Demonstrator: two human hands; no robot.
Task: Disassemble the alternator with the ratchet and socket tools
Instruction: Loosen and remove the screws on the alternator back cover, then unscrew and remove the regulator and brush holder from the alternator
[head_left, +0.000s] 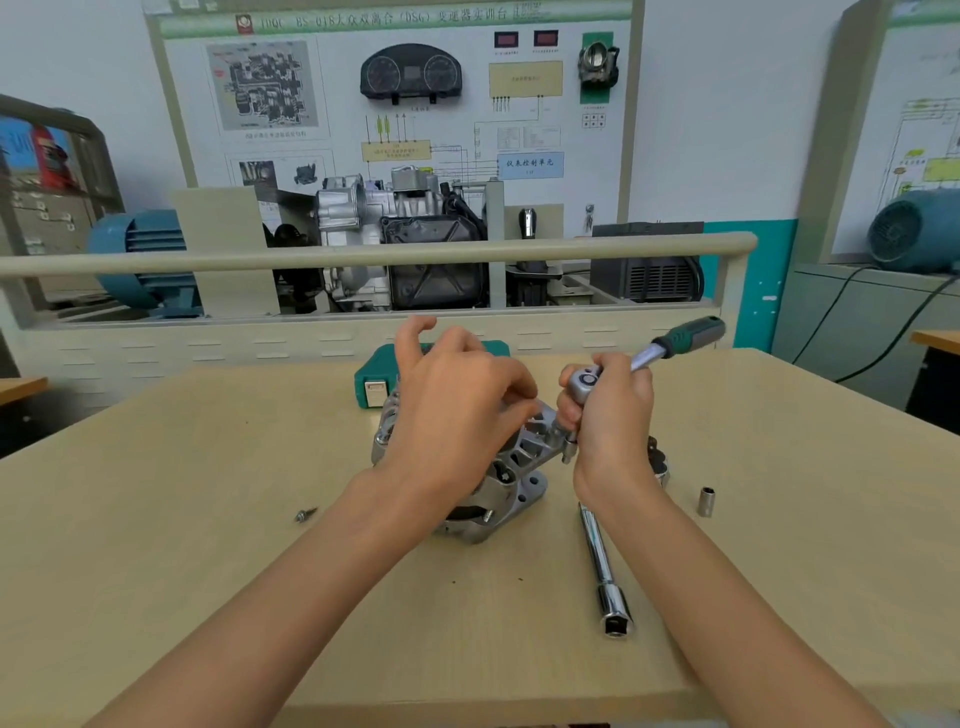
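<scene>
While the left hand (457, 410) presses the alternator (498, 467) steady on the surface (208, 493), fingers loosely curled, the right hand (610, 410) clamps the ratchet (639, 361) head, probably seating its socket (563, 436) on a bolt.

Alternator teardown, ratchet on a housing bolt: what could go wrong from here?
1. The right hand grips the ratchet at its head, not the handle: little leverage, so the socket may slip off the bolt.
2. The alternator sits unclamped on the table, steadied only by the left hand; it may twist.
3. The loose screw and small socket could roll away.
</scene>
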